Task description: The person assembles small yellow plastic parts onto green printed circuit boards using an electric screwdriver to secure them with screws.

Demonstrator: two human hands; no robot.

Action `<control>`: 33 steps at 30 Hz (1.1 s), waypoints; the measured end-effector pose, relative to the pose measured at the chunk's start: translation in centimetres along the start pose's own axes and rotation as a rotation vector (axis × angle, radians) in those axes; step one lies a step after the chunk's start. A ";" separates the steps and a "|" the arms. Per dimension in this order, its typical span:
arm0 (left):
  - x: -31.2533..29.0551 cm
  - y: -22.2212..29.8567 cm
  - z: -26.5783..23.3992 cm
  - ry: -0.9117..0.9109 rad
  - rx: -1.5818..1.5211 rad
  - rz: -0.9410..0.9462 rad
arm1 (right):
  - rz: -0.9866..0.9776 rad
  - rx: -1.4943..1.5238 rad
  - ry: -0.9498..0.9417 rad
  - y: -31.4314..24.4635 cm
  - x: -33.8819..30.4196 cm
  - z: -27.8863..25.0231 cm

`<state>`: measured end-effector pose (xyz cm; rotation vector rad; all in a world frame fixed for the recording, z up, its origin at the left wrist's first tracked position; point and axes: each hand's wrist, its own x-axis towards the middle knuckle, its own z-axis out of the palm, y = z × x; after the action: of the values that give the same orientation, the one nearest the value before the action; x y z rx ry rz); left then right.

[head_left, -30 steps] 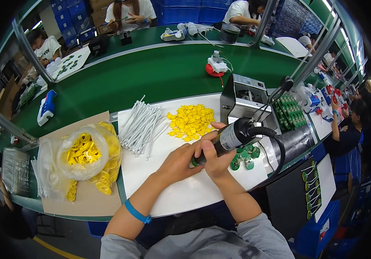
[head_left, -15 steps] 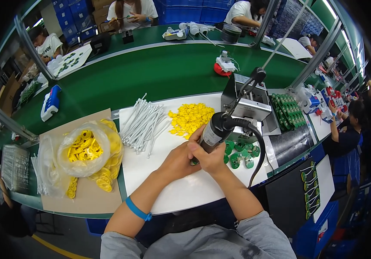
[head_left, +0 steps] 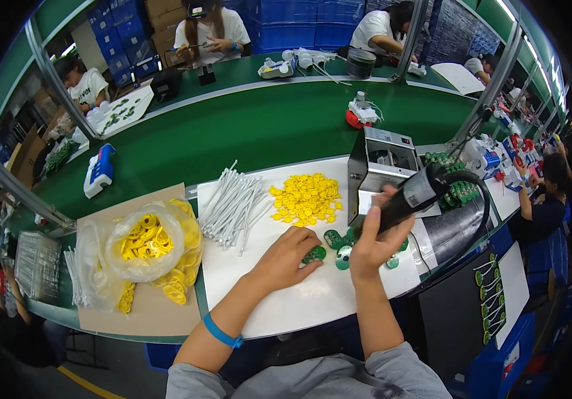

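My right hand (head_left: pixel 372 251) grips a black corded electric screwdriver (head_left: pixel 420 191), tilted with its cable end up to the right. The lower tip is hidden behind my fingers. My left hand (head_left: pixel 284 257), with a blue band at the wrist, rests on the white work sheet (head_left: pixel 286 312). Thumb and fingers there hold a round green circuit board (head_left: pixel 314 255). Between the hands lie more round green boards (head_left: pixel 343 258), partly covered by my right hand. Just beyond my left hand is a pile of small yellow discs (head_left: pixel 307 197).
White thin leads (head_left: pixel 232 207) lie left of the discs. A plastic bag of yellow parts (head_left: pixel 145 238) sits on cardboard at left. Behind the screwdriver stands a metal box device (head_left: pixel 382 156), with stacked green boards (head_left: pixel 462 189) to its right. Co-workers sit across the green bench (head_left: pixel 232 126).
The hands have come apart. My right hand has lifted the screwdriver up and to the right, away from my left hand, which now shows the green board. The view has shifted slightly.
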<state>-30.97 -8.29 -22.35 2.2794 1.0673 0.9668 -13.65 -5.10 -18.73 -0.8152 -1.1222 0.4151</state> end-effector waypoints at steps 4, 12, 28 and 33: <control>-1.0 -2.0 -1.0 0.264 -0.130 -0.274 | -0.378 -0.475 0.132 -3.2 1.1 -1.5; -1.3 -2.0 -6.1 0.585 0.417 -0.432 | -0.768 -0.509 -0.158 -6.4 2.5 -3.2; -1.9 0.7 -6.0 0.619 0.585 -0.472 | -0.357 -0.255 -0.525 -2.6 0.6 -2.7; -1.5 1.5 -4.5 0.626 0.264 -0.258 | -0.066 -0.182 -0.676 -2.0 -1.0 -2.2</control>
<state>-34.26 -9.93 -19.10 1.9882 1.7854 1.5499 -12.25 -7.83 -18.27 -0.8134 -1.8306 0.5588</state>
